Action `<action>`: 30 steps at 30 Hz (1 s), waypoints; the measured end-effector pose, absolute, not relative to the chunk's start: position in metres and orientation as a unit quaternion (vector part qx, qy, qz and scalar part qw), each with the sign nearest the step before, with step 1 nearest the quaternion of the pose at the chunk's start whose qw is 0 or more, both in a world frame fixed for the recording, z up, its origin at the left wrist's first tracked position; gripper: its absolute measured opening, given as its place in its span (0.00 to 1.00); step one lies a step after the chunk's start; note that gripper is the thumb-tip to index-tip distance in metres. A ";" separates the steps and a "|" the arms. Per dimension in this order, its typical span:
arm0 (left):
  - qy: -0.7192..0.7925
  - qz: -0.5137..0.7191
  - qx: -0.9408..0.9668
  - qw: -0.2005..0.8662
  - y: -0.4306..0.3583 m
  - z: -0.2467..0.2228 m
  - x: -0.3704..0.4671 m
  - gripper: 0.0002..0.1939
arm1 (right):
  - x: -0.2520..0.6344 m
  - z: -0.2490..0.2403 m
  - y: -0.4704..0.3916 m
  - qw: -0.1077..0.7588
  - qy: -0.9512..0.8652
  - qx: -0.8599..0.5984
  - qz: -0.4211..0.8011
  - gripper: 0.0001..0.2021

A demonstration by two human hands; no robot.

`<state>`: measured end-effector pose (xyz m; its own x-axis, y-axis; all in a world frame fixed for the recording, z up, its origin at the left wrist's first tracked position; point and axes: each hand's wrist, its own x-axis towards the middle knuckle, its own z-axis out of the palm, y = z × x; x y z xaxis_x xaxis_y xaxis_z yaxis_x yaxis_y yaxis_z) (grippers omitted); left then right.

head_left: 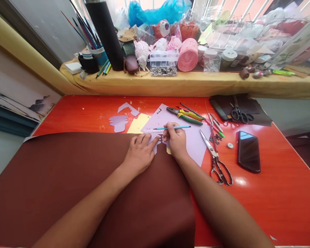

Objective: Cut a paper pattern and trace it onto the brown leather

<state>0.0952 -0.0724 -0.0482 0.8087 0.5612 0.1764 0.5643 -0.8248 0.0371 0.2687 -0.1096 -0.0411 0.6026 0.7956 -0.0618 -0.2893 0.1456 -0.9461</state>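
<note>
My left hand (pixel 140 150) lies with its fingers spread on a small pale purple paper cutout (pixel 155 148), pressing it onto the large brown sheet (pixel 67 179), which looks like leather. My right hand (pixel 176 140) is closed around a slim blue pen or pencil (pixel 183 127), held almost level with its dark point to the left. Below the right fingers, another purple and yellow paper piece (pixel 168 150) shows in part. Just beyond both hands, a clear ruler (pixel 151 131) lies partly hidden on a purple paper sheet (pixel 155 119).
On the red table (pixel 279 206) lie pliers (pixel 184 115), large scissors (pixel 217 160), a phone (pixel 248 152), black-handled scissors (pixel 239 113), a yellow paper (pixel 139 123) and a purple cutout (pixel 119 123). A crowded ledge (pixel 170 82) runs behind, with a tall black cylinder (pixel 105 34).
</note>
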 end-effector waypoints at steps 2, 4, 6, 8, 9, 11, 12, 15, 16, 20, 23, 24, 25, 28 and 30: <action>-0.295 -0.094 -0.951 0.016 -0.073 -0.049 0.096 0.25 | 0.269 -0.041 -0.109 0.717 -0.240 -0.536 0.376 0.22; -0.295 -0.097 -0.950 0.022 -0.075 -0.049 0.096 0.26 | 0.269 -0.041 -0.109 0.715 -0.243 -0.537 0.375 0.22; -0.295 -0.100 -0.950 0.026 -0.076 -0.049 0.096 0.26 | 0.269 -0.041 -0.109 0.714 -0.245 -0.539 0.374 0.22; -0.297 -0.105 -0.949 0.029 -0.077 -0.049 0.096 0.26 | 0.269 -0.041 -0.110 0.714 -0.245 -0.539 0.374 0.22; -0.298 -0.108 -0.948 0.031 -0.077 -0.050 0.096 0.26 | 0.269 -0.041 -0.110 0.714 -0.244 -0.539 0.376 0.22; -0.299 -0.116 -0.946 0.038 -0.078 -0.050 0.097 0.26 | 0.269 -0.041 -0.110 0.712 -0.245 -0.540 0.377 0.22; -0.300 -0.122 -0.945 0.041 -0.079 -0.051 0.097 0.26 | 0.268 -0.041 -0.110 0.709 -0.246 -0.543 0.377 0.23; -0.301 -0.140 -0.942 0.048 -0.081 -0.053 0.097 0.25 | 0.267 -0.039 -0.111 0.700 -0.255 -0.552 0.374 0.23; -0.301 -0.146 -0.941 0.049 -0.081 -0.054 0.097 0.25 | 0.267 -0.039 -0.111 0.699 -0.257 -0.553 0.374 0.23; -0.302 -0.169 -0.937 0.048 -0.082 -0.055 0.096 0.24 | 0.265 -0.037 -0.111 0.690 -0.265 -0.563 0.369 0.24; -0.300 -0.180 -0.936 0.039 -0.082 -0.055 0.096 0.20 | 0.264 -0.036 -0.111 0.681 -0.274 -0.571 0.368 0.24; -0.299 -0.180 -0.936 0.035 -0.082 -0.054 0.096 0.19 | 0.264 -0.035 -0.111 0.679 -0.275 -0.572 0.369 0.24; -0.299 -0.180 -0.937 0.031 -0.082 -0.053 0.096 0.19 | 0.264 -0.036 -0.112 0.678 -0.275 -0.573 0.368 0.24; -0.303 -0.176 -0.936 0.025 -0.083 -0.050 0.096 0.19 | 0.265 -0.037 -0.112 0.673 -0.279 -0.580 0.365 0.23; -0.307 -0.172 -0.936 0.025 -0.084 -0.048 0.096 0.19 | 0.265 -0.037 -0.112 0.667 -0.285 -0.587 0.360 0.23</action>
<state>0.0956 -0.0843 -0.0484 0.7530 0.5656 0.3364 0.5825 -0.8107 0.0590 0.2645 -0.1123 -0.0374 0.5786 0.8144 -0.0435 -0.1461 0.0510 -0.9880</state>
